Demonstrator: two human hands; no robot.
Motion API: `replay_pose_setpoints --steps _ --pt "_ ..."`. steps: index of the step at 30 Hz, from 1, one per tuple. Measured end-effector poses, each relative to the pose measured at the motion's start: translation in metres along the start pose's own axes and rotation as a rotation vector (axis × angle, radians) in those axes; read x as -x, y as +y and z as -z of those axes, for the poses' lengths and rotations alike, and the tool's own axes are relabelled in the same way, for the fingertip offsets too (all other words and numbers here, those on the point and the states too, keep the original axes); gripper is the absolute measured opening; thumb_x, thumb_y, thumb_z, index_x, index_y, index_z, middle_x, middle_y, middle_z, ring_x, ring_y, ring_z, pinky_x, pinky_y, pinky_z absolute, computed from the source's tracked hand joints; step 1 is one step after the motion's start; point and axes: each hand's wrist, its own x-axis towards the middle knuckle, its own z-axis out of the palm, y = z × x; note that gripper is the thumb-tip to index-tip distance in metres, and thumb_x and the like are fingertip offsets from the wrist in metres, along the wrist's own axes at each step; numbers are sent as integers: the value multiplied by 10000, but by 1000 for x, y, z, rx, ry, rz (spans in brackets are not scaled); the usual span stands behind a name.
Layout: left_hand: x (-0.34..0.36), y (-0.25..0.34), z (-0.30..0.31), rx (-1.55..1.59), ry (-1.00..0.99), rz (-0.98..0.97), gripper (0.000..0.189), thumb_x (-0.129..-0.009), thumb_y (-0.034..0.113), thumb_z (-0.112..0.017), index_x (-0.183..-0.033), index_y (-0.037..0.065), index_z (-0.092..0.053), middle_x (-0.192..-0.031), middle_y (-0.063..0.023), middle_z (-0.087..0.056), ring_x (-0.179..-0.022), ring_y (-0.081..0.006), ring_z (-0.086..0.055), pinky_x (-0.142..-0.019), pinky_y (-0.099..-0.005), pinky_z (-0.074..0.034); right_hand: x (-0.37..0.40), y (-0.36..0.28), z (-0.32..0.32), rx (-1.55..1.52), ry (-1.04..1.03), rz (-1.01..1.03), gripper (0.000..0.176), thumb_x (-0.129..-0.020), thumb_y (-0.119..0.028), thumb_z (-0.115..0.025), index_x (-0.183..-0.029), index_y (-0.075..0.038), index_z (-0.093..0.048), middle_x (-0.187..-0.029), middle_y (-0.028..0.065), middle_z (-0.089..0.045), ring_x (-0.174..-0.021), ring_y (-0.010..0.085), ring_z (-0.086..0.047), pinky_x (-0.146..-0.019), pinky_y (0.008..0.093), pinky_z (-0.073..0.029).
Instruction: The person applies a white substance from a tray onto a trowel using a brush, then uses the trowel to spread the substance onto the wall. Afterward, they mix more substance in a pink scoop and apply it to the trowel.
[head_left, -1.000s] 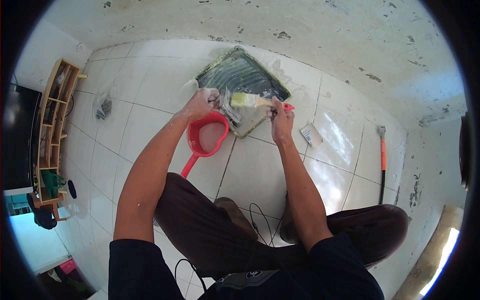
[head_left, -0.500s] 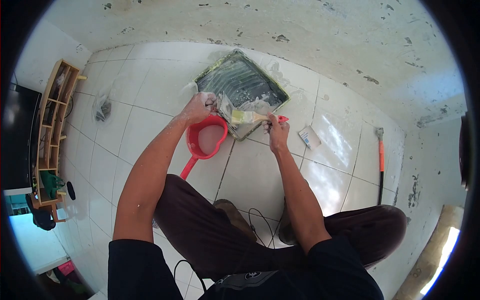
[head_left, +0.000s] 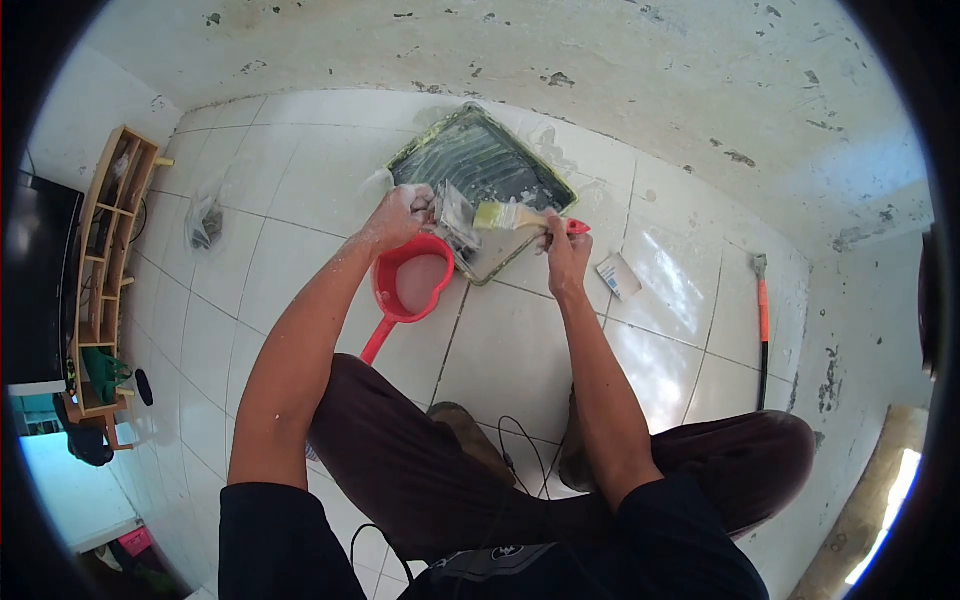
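Observation:
My left hand (head_left: 408, 207), dusted with white, is closed around a flat grey scraper-like blade (head_left: 456, 215) smeared with white; its handle is hidden in my fist. My right hand (head_left: 566, 258) grips a paintbrush (head_left: 522, 217) by its wooden, red-ended handle. The pale yellow-green bristles point left, close to the blade. Both tools hover over the lower part of a dark, paint-stained roller tray (head_left: 495, 150). Just below my left hand, a red dipper (head_left: 372, 338) on the floor holds pinkish-white liquid.
A small torn white carton (head_left: 619, 276) lies right of the tray. Farther right is a long tool with an orange-and-black handle (head_left: 763, 310). A clear plastic bag (head_left: 206, 226) sits at left, near a wooden shelf (head_left: 100, 260). Behind the tray rises a patchy wall (head_left: 560, 50).
My right hand has moved slightly right and up with the paintbrush, so the bristles sit farther from my left hand. The left hand has barely moved.

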Motion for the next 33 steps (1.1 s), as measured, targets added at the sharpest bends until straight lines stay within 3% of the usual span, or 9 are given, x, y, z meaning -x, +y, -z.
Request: replay_pose_setpoints --steps 3,8,10,13,16,20,22,26,33 --pt "4 4 0 -94 15 -49 112 -865 -96 -556 -930 -13 -592 -844 -52 -675 -808 -109 -602 -732 -307 -512 3 -20 -23 -24 -34 111 241 -973 -229 -698 -915 3 -725 -736 16 -658 -615 85 -580 -548 258 -454" --pt "9 5 0 -17 -55 -65 127 -844 -96 -560 -952 -31 -584 -843 -79 -673 -777 -141 -602 -737 -324 -515 12 -54 -38 376 -239 316 264 -986 -234 -689 -951 28 -704 -704 28 -646 -635 71 -579 -577 252 -467" --pt "13 11 6 -278 -46 -127 192 -824 -87 -526 -991 -22 -593 -835 -196 -693 -794 -347 -672 -764 -394 -533 11 -59 -42 322 -183 323 270 -990 -239 -689 -940 26 -706 -713 12 -637 -638 70 -565 -584 247 -458" --pt "13 17 6 -453 -47 -215 242 -812 -110 -503 -1023 -22 -581 -854 -232 -689 -819 -414 -680 -759 -432 -549 19 -60 -49 268 -95 345 274 -1000 -234 -681 -918 25 -711 -724 -1 -634 -642 70 -554 -593 240 -450" --pt "9 12 2 -324 -72 -258 231 -824 -107 -497 -1022 -24 -584 -885 -239 -697 -865 -433 -688 -764 -463 -549 27 -37 -54 188 -93 374 273 -996 -242 -686 -946 24 -725 -727 9 -653 -663 67 -567 -609 244 -462" --pt "12 13 3 -415 -58 -274 227 -833 -95 -501 -1027 -15 -589 -884 -239 -697 -862 -426 -691 -761 -461 -551 21 -8 -36 241 -110 250 242 -998 -187 -667 -985 48 -726 -762 9 -670 -694 72 -580 -648 262 -483" --pt "10 16 4 -419 -32 -308 242 -831 -99 -503 -1033 -2 -593 -881 -238 -698 -855 -421 -693 -752 -464 -546 15 0 -29 384 -47 410 257 -1002 -201 -661 -958 46 -716 -736 1 -649 -683 69 -572 -638 261 -480" --pt "9 20 3 -437 -62 -229 217 -829 -96 -510 -1009 -4 -589 -852 -231 -691 -811 -407 -690 -727 -460 -537 7 -19 -27 236 -29 325 263 -991 -225 -687 -926 28 -719 -750 3 -664 -668 68 -565 -618 247 -455" --pt "3 8 3 -349 -36 -142 190 -826 -106 -502 -996 -52 -568 -918 -210 -691 -814 -284 -694 -762 -381 -549 -1 1 -27 299 -40 352 250 -994 -210 -673 -924 24 -726 -767 18 -681 -676 73 -589 -610 251 -463"
